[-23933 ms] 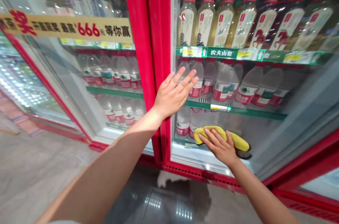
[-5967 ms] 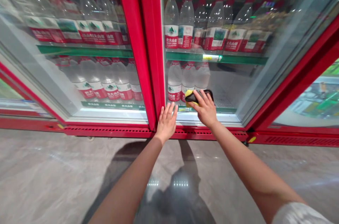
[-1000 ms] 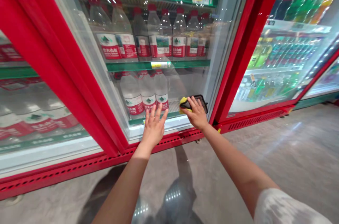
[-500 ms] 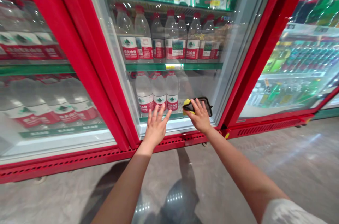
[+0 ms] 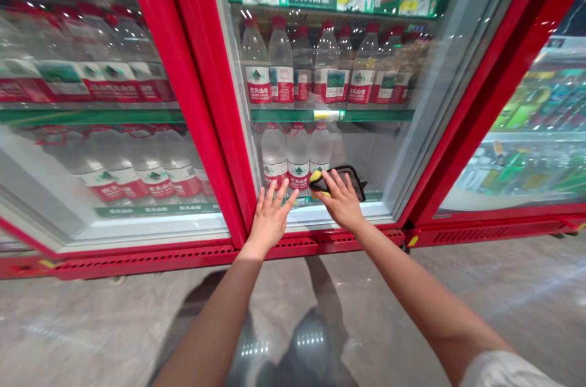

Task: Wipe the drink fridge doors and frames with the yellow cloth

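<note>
My left hand (image 5: 269, 220) lies with fingers spread on or just before the lower part of the glass door (image 5: 366, 149), holding nothing. Under the flattened fingers of my right hand (image 5: 342, 204) is a grey and yellow cleaning cloth (image 5: 358, 180) with black edging, against the same glass. Part of the cloth is covered by the hand. Behind the door, water bottles (image 5: 298, 152) with red and white labels stand on the bottom shelf, close to both hands.
A red door frame (image 5: 206, 100) rises at the left, another red frame (image 5: 476, 94) at the right. More water bottles (image 5: 279, 63) fill the middle shelf. Neighbouring coolers hold bottles on either side. A red vented base (image 5: 311, 243) runs above the shiny grey floor (image 5: 389, 326).
My view has swung left, so the coolers appear farther right. Both hands have moved left across the door, the cloth travelling under my right hand.
</note>
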Demonstrator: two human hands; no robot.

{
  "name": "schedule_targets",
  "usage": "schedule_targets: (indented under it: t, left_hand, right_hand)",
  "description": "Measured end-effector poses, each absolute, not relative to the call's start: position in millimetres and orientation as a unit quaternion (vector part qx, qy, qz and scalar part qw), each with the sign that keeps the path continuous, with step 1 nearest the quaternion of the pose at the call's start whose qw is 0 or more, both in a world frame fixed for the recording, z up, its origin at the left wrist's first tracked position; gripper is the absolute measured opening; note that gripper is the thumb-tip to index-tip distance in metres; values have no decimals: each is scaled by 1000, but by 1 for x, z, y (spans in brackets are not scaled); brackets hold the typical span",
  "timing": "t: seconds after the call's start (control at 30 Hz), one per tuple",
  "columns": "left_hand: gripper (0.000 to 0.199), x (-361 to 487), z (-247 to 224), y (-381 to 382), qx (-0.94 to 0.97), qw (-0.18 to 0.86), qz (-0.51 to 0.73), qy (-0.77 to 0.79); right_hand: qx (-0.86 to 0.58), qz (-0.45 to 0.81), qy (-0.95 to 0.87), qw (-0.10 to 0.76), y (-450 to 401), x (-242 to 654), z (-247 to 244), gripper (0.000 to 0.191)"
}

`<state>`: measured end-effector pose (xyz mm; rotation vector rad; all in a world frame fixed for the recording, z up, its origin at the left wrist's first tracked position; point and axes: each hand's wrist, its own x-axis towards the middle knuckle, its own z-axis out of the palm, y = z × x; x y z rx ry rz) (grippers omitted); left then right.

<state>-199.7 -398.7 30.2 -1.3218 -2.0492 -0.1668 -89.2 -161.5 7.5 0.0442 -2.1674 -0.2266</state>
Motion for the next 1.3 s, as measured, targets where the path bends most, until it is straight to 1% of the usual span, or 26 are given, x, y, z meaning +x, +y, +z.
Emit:
schedule_targets:
  t: [0.07,0.1,0.2,0.27,0.33,0.4,0.47,0.53,0.6,0.67,0.73,0.83,0.9,0.97,1.13,1.2,1.3]
  left_hand:
    - [79,-200,30,-399,-507,346,-69,-786]
    - [79,-201,30,-400,-505,350,-70,-786]
    - [81,-203,29,-406,-497,361,-70,-786]
    - [82,-204,28,-411,-490,365,-67,-789]
    - [81,-205,26,-416,-483,366,-62,-793]
    - [78,-205,24,-420,-479,365,-55,-797]
    - [74,-204,24,-423,-478,362,-49,-799]
    - [72,-204,24,-426,-478,359,-45,-800]
    - [73,-205,25,-430,-476,356,-44,-803]
    - [74,-206,25,-436,-473,355,-46,-805]
    - [74,-208,24,-441,-472,353,-48,-806]
    - [75,-209,22,-449,-473,348,-43,-809]
    - [75,-209,20,-452,-473,343,-39,-811]
    - [74,-209,19,-454,-473,338,-36,-813]
    - [74,-209,18,-458,-481,334,-35,-810]
    - [75,-209,18,-461,-487,337,-34,-805]
    - [75,-210,19,-467,-492,345,-30,-799]
  right_hand:
    - [60,-114,-893,431,-150,-75,1,46]
    - [51,-113,-891,436,-144,-69,3,47]
    - [-51,-72,-853,515,-140,-71,25,52]
    - [-107,-39,-815,568,-155,-87,42,59]
    - [-124,-23,-798,590,-178,-107,50,62]
    - [-89,-38,-810,578,-201,-122,46,57]
    - [-18,-71,-836,544,-213,-126,32,48]
    - [52,-99,-855,506,-211,-120,18,42]
    - [87,-109,-863,486,-199,-109,10,39]
    - [74,-105,-859,495,-188,-101,13,37]
    - [23,-87,-844,529,-187,-104,23,38]
    - [-49,-49,-812,579,-209,-125,36,44]
    - [-61,-38,-801,594,-227,-140,34,44]
    - [-32,-51,-809,584,-237,-146,25,42]
    - [135,-137,-852,486,-215,-125,-2,41]
    - [123,-133,-848,497,-209,-120,2,39]
    - [35,-83,-823,561,-224,-132,23,37]
